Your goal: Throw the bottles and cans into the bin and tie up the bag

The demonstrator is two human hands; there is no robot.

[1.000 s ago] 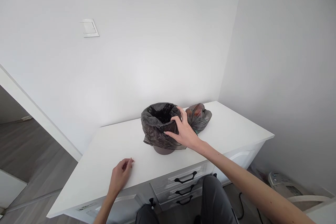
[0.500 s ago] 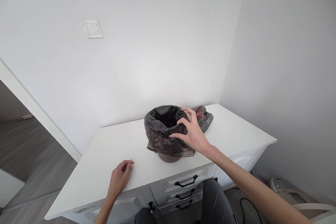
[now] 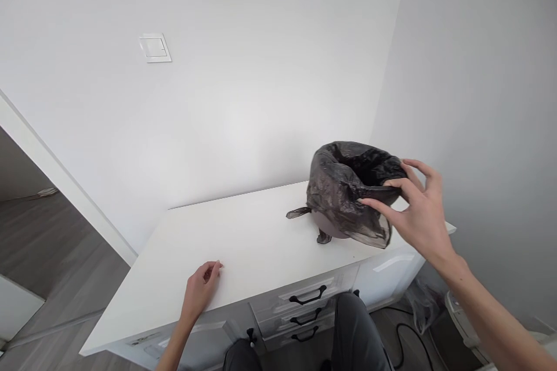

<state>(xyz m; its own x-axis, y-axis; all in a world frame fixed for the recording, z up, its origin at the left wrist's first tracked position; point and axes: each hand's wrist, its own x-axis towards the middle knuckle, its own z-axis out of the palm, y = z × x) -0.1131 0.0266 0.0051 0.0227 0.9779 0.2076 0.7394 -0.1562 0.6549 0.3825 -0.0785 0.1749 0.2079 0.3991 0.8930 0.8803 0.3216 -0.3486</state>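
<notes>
My right hand (image 3: 413, 203) pinches the rim of a small trash bin (image 3: 328, 225), fingers inside the mouth and thumb outside. A black plastic bag (image 3: 335, 185) lines the bin and folds over its rim, so only a strip of the brown-grey bin shows below. The bin looks tilted and raised over the right part of the white dresser top. Behind and below it, ends of another dark bag (image 3: 298, 213) stick out; the rest is hidden. Near the front edge, my left hand (image 3: 201, 287) rests on the dresser top, fingers curled together with nothing visible in them.
The white dresser (image 3: 243, 232) has drawers with black handles (image 3: 308, 295) and stands against the wall and near a corner. My knees are close to its front. On the floor at right lie a black cable (image 3: 402, 336) and a clear plastic bag (image 3: 422, 304).
My right hand has carried the lined bin to the right and up, tilting it. It now covers most of the other dark bag. My left hand has stayed in place.
</notes>
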